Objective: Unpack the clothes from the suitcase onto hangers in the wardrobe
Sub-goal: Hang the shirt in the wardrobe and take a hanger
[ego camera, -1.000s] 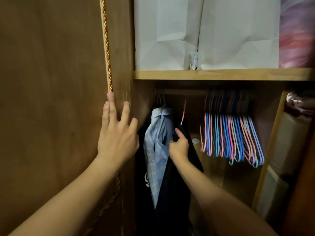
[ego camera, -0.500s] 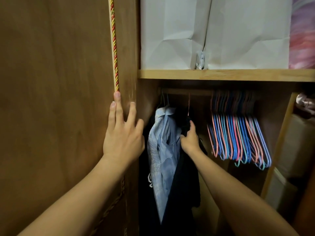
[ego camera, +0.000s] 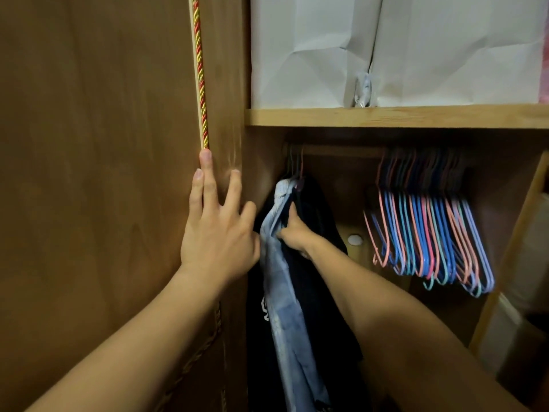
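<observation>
Change: Since half a second ago the right hand (ego camera: 292, 233) has slid left along the rail, bunching the hung clothes tighter against the wardrobe's left wall; the left hand has stayed flat on the door.
Left hand: the left hand (ego camera: 218, 233) lies open, fingers straight and spread, pressed against the inner face of the wardrobe door (ego camera: 98, 173) near its free edge, probably to hold the door back and steady the body while reaching in.
Right hand: fingers curled round the shoulder of a dark garment (ego camera: 315, 263), just below its hanger hook, thumb up; the grip looks meant to push the garment sideways.
Hung clothes: a pale blue shirt (ego camera: 282, 307) hangs at the far left end of the rail, touching the dark garment beside it; another dark piece with white print sits behind, against the left wall.
Spare hangers: a bunch of coloured hangers (ego camera: 427, 233) hangs at the right part of the rail, well apart from the clothes, leaving a gap for the next garment.
Shelf: a wooden shelf (ego camera: 386, 116) runs above the rail, carrying white paper bags (ego camera: 312, 55).
Cord: a red and gold twisted cord (ego camera: 200, 69) runs down the door's edge, ending at the left middle fingertip.
Suitcase: not in view.
Stage: judged as tidying up after hanging one piece.
</observation>
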A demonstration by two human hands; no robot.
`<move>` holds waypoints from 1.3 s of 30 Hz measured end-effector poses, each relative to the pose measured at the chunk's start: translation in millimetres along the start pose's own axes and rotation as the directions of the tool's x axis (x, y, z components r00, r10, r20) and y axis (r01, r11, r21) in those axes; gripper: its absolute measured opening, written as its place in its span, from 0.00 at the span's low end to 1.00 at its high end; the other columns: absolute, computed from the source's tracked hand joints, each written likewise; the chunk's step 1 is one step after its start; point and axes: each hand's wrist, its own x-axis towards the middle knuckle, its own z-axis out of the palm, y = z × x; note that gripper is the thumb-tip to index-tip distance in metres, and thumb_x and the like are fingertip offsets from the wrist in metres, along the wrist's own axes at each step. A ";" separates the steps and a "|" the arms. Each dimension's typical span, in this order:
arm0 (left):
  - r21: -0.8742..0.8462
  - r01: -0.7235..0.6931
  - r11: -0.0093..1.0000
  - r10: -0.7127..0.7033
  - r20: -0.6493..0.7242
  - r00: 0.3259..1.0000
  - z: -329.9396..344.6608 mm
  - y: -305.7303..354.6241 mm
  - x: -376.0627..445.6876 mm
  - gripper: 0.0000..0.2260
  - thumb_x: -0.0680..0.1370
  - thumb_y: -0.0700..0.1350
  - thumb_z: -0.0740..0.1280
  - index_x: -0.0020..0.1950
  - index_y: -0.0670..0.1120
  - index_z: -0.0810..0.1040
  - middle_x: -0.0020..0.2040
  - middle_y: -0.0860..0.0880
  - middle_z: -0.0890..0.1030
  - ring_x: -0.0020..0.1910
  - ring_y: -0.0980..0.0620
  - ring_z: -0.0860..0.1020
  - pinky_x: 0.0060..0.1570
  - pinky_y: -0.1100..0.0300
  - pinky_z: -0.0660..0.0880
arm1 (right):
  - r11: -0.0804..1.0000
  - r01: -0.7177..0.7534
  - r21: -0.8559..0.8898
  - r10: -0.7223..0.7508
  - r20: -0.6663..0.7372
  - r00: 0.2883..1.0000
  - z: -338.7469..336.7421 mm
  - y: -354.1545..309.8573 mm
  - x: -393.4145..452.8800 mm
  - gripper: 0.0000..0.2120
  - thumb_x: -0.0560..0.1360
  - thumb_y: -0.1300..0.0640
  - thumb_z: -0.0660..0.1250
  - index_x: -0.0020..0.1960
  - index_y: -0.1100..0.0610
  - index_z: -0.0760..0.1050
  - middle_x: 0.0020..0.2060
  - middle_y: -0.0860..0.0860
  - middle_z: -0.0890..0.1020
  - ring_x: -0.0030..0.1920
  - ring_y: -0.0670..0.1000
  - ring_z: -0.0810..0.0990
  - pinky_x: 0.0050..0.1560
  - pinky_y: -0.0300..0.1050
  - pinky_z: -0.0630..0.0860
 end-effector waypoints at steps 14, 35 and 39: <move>-0.020 0.006 1.000 -0.006 -0.024 1.000 -1.7 -0.8 -2.3 0.13 0.72 0.48 0.60 0.46 0.43 0.82 0.74 0.36 0.69 0.76 0.22 0.43 0.77 0.35 0.46 | 0.254 -0.392 -0.884 -0.335 -0.461 0.822 -126.2 26.8 -118.2 0.17 0.76 0.54 0.65 0.63 0.59 0.73 0.59 0.57 0.74 0.60 0.60 0.72 0.57 0.54 0.70; -0.032 -0.048 0.998 0.049 0.038 0.998 -7.8 -8.1 -7.4 0.11 0.72 0.46 0.65 0.48 0.42 0.82 0.74 0.35 0.68 0.76 0.21 0.43 0.77 0.33 0.46 | 0.152 -0.431 -0.889 -0.196 -0.454 0.869 -139.6 43.6 -119.7 0.15 0.77 0.58 0.64 0.63 0.57 0.68 0.58 0.57 0.75 0.57 0.58 0.76 0.51 0.49 0.73; -0.031 -0.057 0.998 0.058 0.044 0.997 -7.6 -8.5 -7.5 0.10 0.73 0.46 0.66 0.48 0.42 0.82 0.74 0.34 0.69 0.76 0.21 0.43 0.77 0.32 0.45 | 0.133 -0.419 -0.898 -0.208 -0.439 0.874 -143.9 46.8 -121.5 0.17 0.78 0.61 0.63 0.66 0.61 0.68 0.58 0.57 0.74 0.55 0.56 0.79 0.43 0.45 0.74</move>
